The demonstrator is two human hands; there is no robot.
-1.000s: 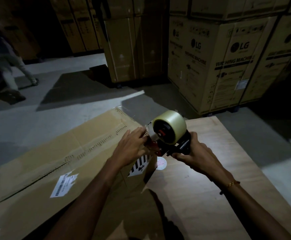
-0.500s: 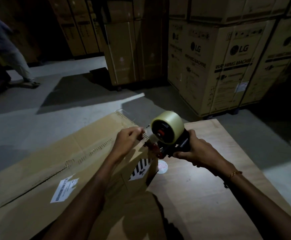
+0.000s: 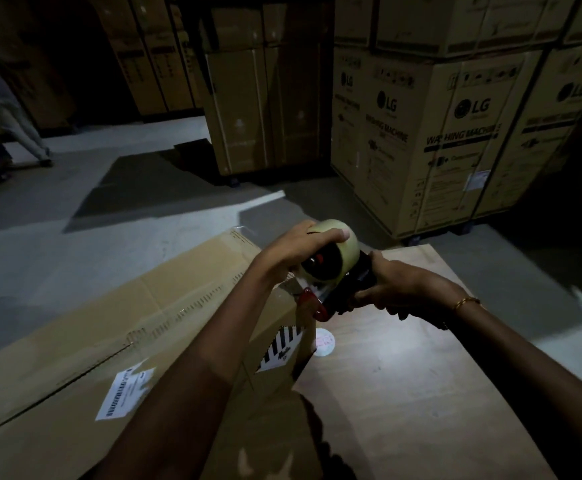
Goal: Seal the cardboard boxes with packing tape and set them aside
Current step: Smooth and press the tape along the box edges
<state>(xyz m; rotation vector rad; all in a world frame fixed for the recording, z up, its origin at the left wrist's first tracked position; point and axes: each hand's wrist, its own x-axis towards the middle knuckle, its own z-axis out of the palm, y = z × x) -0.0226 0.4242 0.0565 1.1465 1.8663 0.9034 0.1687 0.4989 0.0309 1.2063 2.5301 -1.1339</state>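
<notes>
Left hand [image 3: 294, 252] shifted from box [image 3: 137, 327] edge, clasped tape roll [image 3: 334, 258]; right hand [image 3: 391, 289] gripped dispenser [image 3: 345, 296]; taping likely imminent.

Your left hand [image 3: 294, 252] arches at centre frame, fingers curled over the top of the tape roll [image 3: 338, 252], thumb tip showing at its 1 o'clock edge. The left forearm runs down toward 7 o'clock, wrist bent. Your right hand [image 3: 395, 285] — a thin gold bangle [image 3: 467, 301] at the wrist — wraps the handle of the tape dispenser [image 3: 348, 292] from 3 o'clock, knuckles up, fingers tucked beneath. The right forearm leaves toward 4 o'clock.
</notes>
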